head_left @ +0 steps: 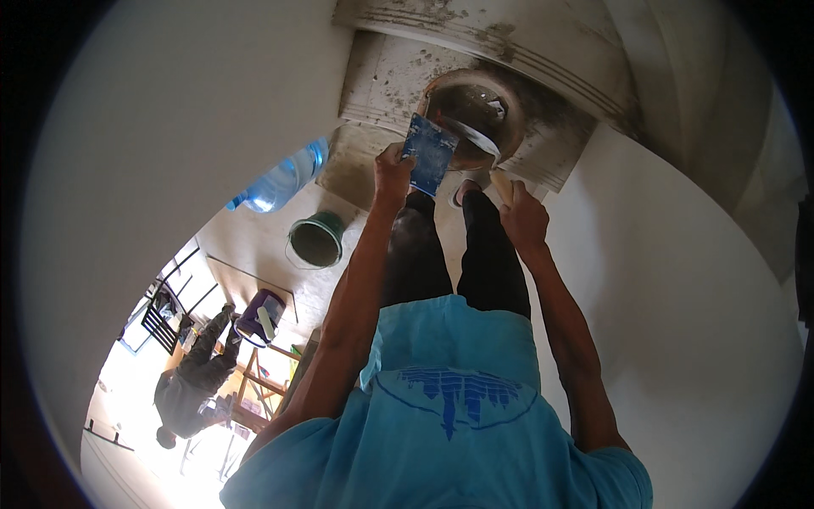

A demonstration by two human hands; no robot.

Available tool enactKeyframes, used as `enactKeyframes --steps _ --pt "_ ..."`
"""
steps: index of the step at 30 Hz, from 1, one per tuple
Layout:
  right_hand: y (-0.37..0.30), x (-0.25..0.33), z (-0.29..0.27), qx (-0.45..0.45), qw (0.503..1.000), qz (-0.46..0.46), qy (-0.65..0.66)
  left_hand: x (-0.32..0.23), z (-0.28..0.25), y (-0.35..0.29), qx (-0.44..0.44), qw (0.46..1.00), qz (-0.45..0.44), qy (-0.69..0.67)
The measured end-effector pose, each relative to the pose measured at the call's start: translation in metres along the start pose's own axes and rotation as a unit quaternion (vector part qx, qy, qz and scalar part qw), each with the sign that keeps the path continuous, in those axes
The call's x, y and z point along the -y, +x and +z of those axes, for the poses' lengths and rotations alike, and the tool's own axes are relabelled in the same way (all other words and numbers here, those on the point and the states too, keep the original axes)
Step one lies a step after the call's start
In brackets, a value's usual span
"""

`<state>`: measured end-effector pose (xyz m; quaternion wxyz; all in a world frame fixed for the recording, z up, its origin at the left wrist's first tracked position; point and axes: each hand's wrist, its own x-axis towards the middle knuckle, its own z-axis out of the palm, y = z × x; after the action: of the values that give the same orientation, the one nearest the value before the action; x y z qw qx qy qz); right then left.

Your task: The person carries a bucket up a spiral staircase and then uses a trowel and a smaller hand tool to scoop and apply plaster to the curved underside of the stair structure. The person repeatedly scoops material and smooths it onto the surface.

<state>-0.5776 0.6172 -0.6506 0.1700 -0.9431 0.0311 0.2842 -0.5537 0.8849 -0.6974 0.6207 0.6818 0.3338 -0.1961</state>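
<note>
My left hand (393, 176) is closed on the edge of a flat blue board (431, 153) smeared with whitish material. My right hand (524, 216) is wrapped round the pale handle (502, 184) of a trowel. Its light metal blade (475, 138) points up and left, close to the board's right edge; I cannot tell whether they touch. Just beyond both tools stands a round brown basin (514, 93) with dark, dirty insides and a small white scrap in it. The blade hangs over the basin's near side.
Stained steps (551, 72) rise beyond the basin. To the left are a large clear-blue water bottle (288, 176), a dark green bucket (317, 240) and a purple bucket (261, 316). Further back, another person (186, 386) is near a wooden stand (259, 382). Pale walls (670, 263) flank me.
</note>
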Motion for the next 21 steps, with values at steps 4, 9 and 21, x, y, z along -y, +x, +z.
enactKeyframes --steps 4,9,21 --pt "-0.014 0.009 -0.002 0.023 0.998 -0.051 0.017 -0.003 0.002 -0.006 0.020 0.996 -0.016 -0.081" --pt "0.006 -0.006 0.000 0.021 1.000 0.012 0.005 -0.016 -0.002 -0.011 0.067 0.995 -0.029 -0.062" --pt "0.018 -0.006 -0.008 0.036 0.999 0.016 -0.016 -0.017 -0.027 -0.012 0.100 0.994 -0.012 0.038"
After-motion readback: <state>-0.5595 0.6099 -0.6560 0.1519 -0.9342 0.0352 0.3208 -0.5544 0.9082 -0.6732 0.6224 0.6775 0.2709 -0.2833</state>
